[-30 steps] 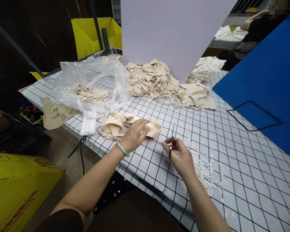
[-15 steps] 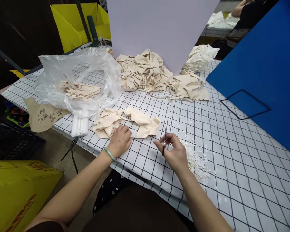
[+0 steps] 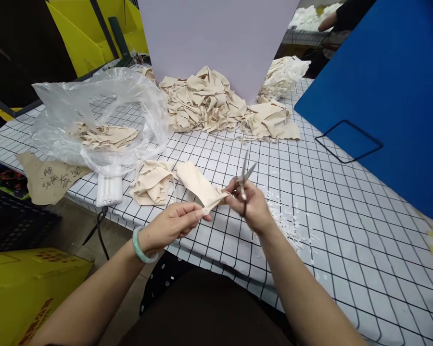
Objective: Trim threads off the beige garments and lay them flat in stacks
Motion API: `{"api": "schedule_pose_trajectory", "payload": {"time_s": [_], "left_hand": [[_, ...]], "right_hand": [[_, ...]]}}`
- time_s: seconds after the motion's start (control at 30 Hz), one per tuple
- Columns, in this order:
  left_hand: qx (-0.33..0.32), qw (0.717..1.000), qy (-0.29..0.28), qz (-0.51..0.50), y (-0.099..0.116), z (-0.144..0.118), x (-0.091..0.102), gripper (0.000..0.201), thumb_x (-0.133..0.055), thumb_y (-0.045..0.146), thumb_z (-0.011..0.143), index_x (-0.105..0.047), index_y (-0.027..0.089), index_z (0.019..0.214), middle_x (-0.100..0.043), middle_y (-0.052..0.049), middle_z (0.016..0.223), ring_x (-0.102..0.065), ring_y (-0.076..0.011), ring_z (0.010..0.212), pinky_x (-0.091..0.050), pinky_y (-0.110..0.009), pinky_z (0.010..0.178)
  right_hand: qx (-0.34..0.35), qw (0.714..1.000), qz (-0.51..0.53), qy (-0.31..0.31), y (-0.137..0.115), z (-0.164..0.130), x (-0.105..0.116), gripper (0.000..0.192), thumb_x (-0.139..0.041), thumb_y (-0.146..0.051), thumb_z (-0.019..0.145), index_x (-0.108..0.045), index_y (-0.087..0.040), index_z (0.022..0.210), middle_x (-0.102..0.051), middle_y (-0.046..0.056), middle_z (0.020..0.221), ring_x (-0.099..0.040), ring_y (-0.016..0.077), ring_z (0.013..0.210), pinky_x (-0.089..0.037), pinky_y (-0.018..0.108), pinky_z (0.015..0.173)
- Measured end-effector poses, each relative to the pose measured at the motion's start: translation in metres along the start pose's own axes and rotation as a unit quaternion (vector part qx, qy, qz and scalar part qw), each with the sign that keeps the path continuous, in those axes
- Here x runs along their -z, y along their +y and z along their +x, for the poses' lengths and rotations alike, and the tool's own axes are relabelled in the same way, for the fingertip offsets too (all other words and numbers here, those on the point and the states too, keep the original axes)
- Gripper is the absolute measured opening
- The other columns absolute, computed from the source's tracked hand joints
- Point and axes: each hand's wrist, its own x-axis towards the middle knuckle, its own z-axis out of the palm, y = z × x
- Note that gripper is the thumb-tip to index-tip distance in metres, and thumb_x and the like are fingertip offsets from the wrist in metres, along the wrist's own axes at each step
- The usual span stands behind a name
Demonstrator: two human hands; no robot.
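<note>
My left hand, a green bangle on its wrist, pinches the near edge of a beige fabric piece and lifts it off the checked tablecloth. My right hand grips small scissors with the blades apart and pointing up, and its fingertips also touch the same fabric piece. Another crumpled beige piece lies just left of the lifted one. White trimmings are scattered right of my right hand.
A clear plastic bag holds beige pieces at left, beside a brown paper note and a white device. A big beige fabric pile lies against a pale board. A blue board stands right. Another person's arm is beyond.
My left hand has picked up the beige piece it was pressing on the table. My right hand rose with the scissors to meet it, blades now apart.
</note>
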Motion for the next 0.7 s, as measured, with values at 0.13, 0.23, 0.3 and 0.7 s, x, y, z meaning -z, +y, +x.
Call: {"api": "schedule_pose_trajectory", "payload": {"time_s": [0.13, 0.23, 0.3, 0.7], "left_hand": [[-0.136, 0.973, -0.017, 0.187, 0.019, -0.012, -0.009, 0.026, -0.052, 0.034, 0.098, -0.071, 0.016, 0.092, -0.052, -0.001, 0.072, -0.048, -0.0109, 0.064, -0.042, -0.024, 0.058], [-0.302, 0.914, 0.049, 0.267, 0.027, -0.009, -0.02, 0.021, -0.053, 0.026, 0.097, -0.07, 0.017, 0.088, -0.06, -0.009, 0.103, -0.056, -0.0206, 0.102, -0.048, -0.035, 0.091], [-0.351, 0.899, 0.099, 0.241, 0.023, -0.002, -0.026, 0.023, -0.051, 0.026, 0.098, -0.069, 0.018, 0.086, -0.058, -0.011, 0.115, -0.053, -0.0238, 0.112, -0.046, -0.041, 0.1], [-0.311, 0.916, 0.206, 0.145, -0.024, 0.016, -0.042, 0.03, -0.043, 0.031, 0.101, -0.063, 0.018, 0.083, -0.054, -0.01, 0.093, -0.053, -0.0236, 0.106, -0.051, -0.034, 0.079]], "right_hand": [[-0.054, 0.992, 0.101, -0.062, -0.029, 0.012, 0.008, 0.035, -0.083, -0.033, 0.066, -0.056, -0.022, 0.085, -0.06, -0.002, 0.074, -0.055, 0.0122, 0.061, -0.046, 0.026, 0.055], [-0.089, 0.981, 0.158, -0.069, -0.02, 0.016, -0.018, 0.042, -0.085, -0.034, 0.059, -0.054, -0.022, 0.085, -0.057, -0.004, 0.071, -0.053, 0.0113, 0.058, -0.044, 0.025, 0.052], [-0.114, 0.972, 0.195, -0.066, -0.006, 0.012, -0.043, 0.045, -0.084, -0.038, 0.057, -0.052, -0.023, 0.084, -0.055, -0.005, 0.069, -0.052, 0.012, 0.057, -0.045, 0.026, 0.052], [-0.009, 0.946, -0.322, 0.03, 0.003, -0.06, -0.004, 0.034, -0.072, -0.051, 0.075, -0.06, -0.022, 0.089, -0.061, 0.006, 0.091, -0.056, 0.0234, 0.086, -0.049, 0.039, 0.078]]}}
